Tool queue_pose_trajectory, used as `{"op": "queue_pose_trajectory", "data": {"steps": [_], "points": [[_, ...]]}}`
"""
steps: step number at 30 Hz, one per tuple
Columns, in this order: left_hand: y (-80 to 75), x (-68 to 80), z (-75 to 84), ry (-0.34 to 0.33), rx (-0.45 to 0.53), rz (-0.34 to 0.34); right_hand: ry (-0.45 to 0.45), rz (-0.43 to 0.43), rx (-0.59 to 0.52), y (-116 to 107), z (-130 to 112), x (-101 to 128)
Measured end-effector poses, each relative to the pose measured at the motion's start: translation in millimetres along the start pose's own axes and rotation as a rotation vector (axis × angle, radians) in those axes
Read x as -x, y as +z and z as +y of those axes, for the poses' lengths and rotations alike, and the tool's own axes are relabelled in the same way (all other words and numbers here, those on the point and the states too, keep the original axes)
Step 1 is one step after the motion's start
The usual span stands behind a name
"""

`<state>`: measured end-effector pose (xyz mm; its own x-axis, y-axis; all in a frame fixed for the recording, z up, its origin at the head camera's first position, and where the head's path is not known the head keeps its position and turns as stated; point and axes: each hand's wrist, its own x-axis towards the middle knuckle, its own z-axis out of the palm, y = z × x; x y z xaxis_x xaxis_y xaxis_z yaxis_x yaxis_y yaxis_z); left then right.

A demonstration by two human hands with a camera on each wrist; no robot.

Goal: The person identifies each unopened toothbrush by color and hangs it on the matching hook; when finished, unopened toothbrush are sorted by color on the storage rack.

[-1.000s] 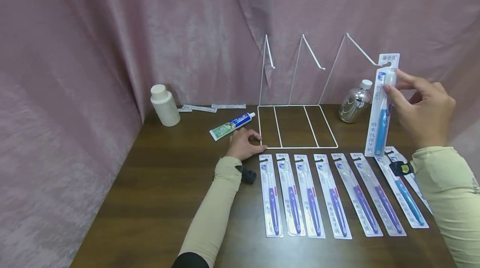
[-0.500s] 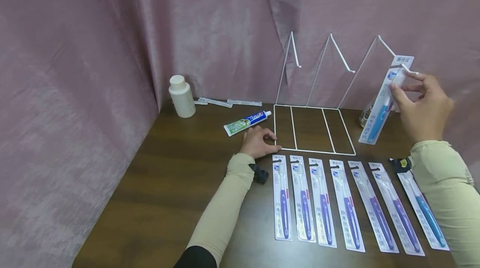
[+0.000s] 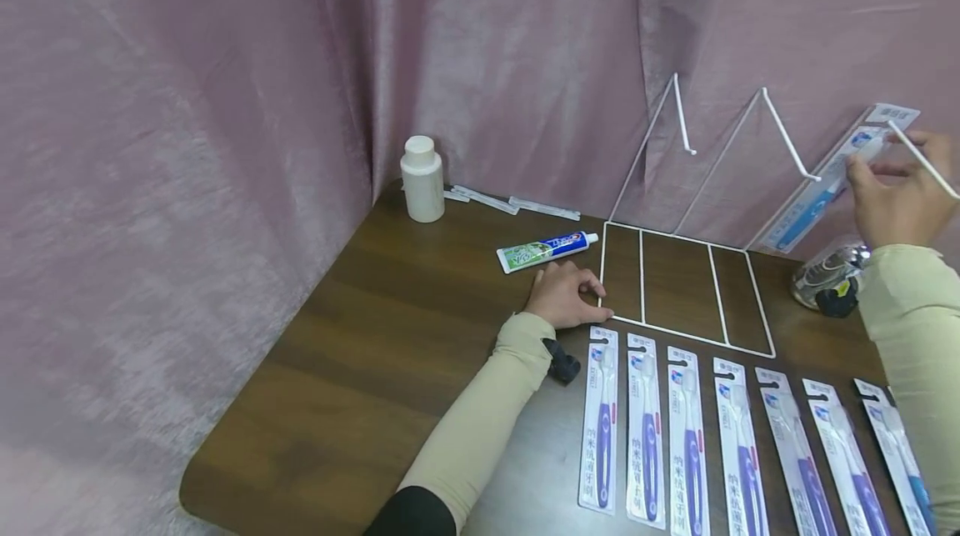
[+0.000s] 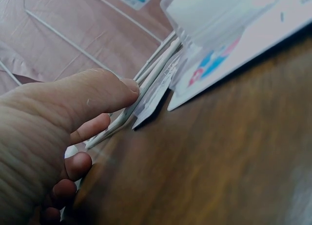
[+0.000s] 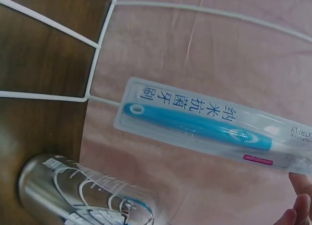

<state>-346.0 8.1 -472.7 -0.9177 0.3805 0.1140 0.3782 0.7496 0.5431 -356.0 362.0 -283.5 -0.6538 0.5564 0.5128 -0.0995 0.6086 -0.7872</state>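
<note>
My right hand [image 3: 903,198] pinches a packaged blue toothbrush [image 3: 804,204] near its top. The pack hangs slantwise at the rightmost hook [image 3: 924,161] of a white wire rack [image 3: 684,334], whose prong passes in front of the pack's top and my fingers. In the right wrist view, the blue handle [image 5: 195,126] shows through clear plastic, with fingertips [image 5: 302,205] at the lower right. My left hand [image 3: 564,296] holds the front left corner of the rack's base between thumb and finger, the thumb [image 4: 109,91] on the wire.
Several packaged toothbrushes [image 3: 600,428] lie in a row before the rack. A toothpaste tube [image 3: 546,252] lies left of it, with a white bottle [image 3: 423,186] and flat packs [image 3: 547,208] behind. A silvery clear bottle [image 3: 813,279] stands right of the rack, below my right hand.
The toothbrush pack has gone from the hook's tip back along the prong toward the curtain, tilting more. My left hand stays at the rack's corner. The head view has swung left.
</note>
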Motion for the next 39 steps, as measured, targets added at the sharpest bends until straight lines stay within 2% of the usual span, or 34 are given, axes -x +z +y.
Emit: {"op": "queue_pose_trajectory", "data": {"steps": [7, 10, 12, 15, 17, 21, 23, 24, 25, 27, 29, 31, 32, 35, 39], "points": [[13.7, -5.1, 15.4, 0.034, 0.012, -0.005, 0.035, 0.007, 0.016, -22.5, -0.6, -5.9], [17.6, -4.2, 20.0, 0.05, 0.018, -0.034, 0.068, 0.0, 0.024, -40.9, 3.4, -0.8], [17.5, -2.2, 17.7, 0.056, 0.023, -0.043, 0.079, -0.007, 0.012, -52.3, 5.8, 5.7], [12.2, 2.2, 6.8, 0.062, 0.038, -0.05, 0.076, -0.04, -0.011, -70.8, 9.0, 23.4], [7.2, 4.3, -4.3, 0.071, 0.048, -0.045, 0.038, -0.087, -0.007, -86.1, 12.2, 40.1], [-9.4, 7.9, -28.2, 0.08, 0.085, -0.027, -0.019, -0.251, -0.119, -122.9, 31.3, 79.7], [-19.1, 10.5, -39.2, 0.075, 0.11, -0.021, -0.005, -0.34, -0.167, -142.6, 50.1, 102.5], [-24.2, 11.9, -44.4, 0.069, 0.122, -0.02, 0.014, -0.384, -0.159, -152.6, 61.4, 114.7], [-29.0, 13.3, -49.2, 0.065, 0.131, -0.021, 0.011, -0.419, -0.106, -161.9, 73.8, 126.9], [-37.3, 15.9, -58.7, 0.06, 0.144, -0.026, 0.011, -0.501, 0.05, -179.3, 97.5, 150.7], [-48.7, 21.4, -72.8, 0.04, 0.148, -0.011, -0.03, -0.617, 0.248, -180.9, 118.4, 161.1], [-59.0, 27.0, -85.7, 0.025, 0.152, 0.003, -0.069, -0.714, 0.38, -174.8, 131.8, 166.4], [-63.5, 29.7, -92.0, 0.019, 0.149, 0.01, -0.066, -0.763, 0.409, -169.2, 135.9, 167.3], [-76.0, 36.8, -107.7, -0.005, 0.146, 0.028, -0.054, -0.899, 0.424, -145.4, 138.1, 163.8], [-89.0, 42.9, -121.9, -0.027, 0.135, 0.047, -0.032, -1.03, 0.395, -113.7, 129.3, 147.9]]}}
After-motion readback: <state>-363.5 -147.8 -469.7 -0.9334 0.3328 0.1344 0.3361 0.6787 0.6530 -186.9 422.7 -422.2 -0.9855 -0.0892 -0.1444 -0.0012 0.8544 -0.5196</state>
